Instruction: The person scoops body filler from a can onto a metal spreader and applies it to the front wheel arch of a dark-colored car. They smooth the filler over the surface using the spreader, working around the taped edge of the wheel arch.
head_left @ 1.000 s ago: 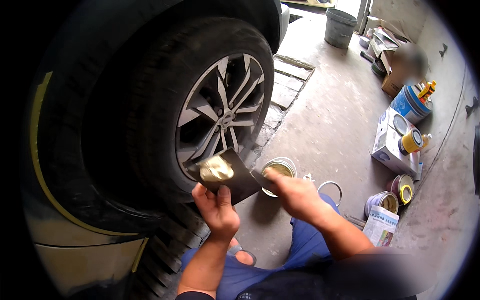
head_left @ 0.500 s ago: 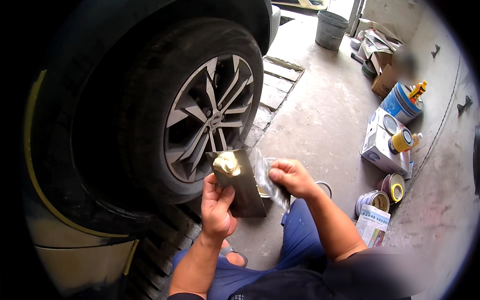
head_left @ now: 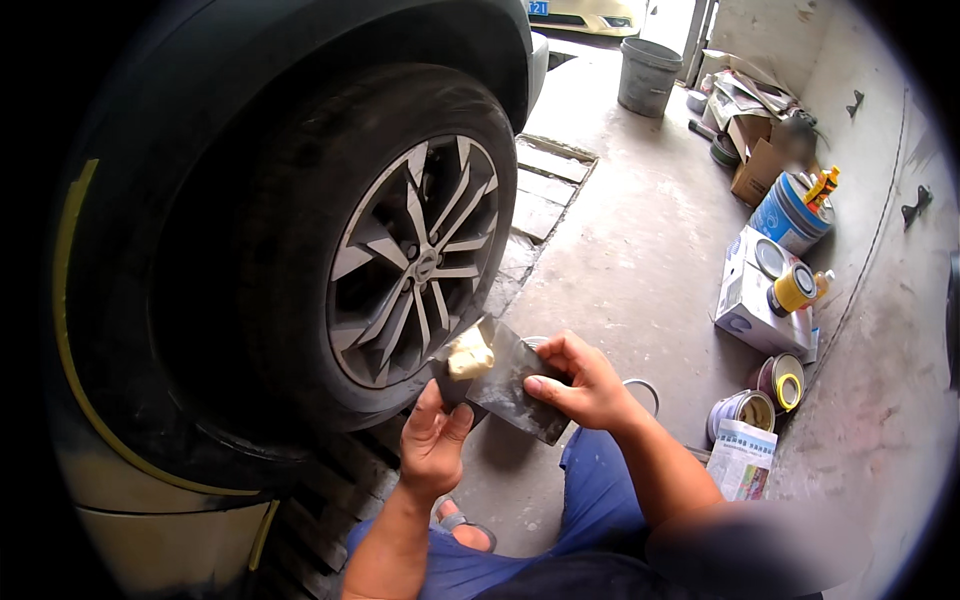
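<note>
My left hand [head_left: 431, 442] grips a dark flat plate [head_left: 456, 390] carrying a lump of cream-coloured paste [head_left: 469, 356]. My right hand [head_left: 590, 390] grips a grey, smeared metal scraper [head_left: 518, 395], thumb on its face; the scraper lies over the plate's right part, beside the paste. An open can [head_left: 535, 342] is mostly hidden behind both tools. Just beyond them stands a car's wheel [head_left: 424, 268] with a spoked rim, under a dark wheel arch [head_left: 115, 300] edged with yellow tape [head_left: 67, 290].
Along the wall [head_left: 865, 330] at right lie cans [head_left: 738, 413], folded newspaper [head_left: 738, 465], a box [head_left: 750, 300], a blue drum [head_left: 780, 222] and cardboard [head_left: 755, 175]. A grey bucket [head_left: 645, 80] stands at the back, near another car [head_left: 585, 18]. Slotted floor boards [head_left: 545, 185] run beside the wheel.
My right hand has brought the scraper leftward, from apart to overlapping the plate at the paste. The plate has tilted and is now largely covered by the scraper.
</note>
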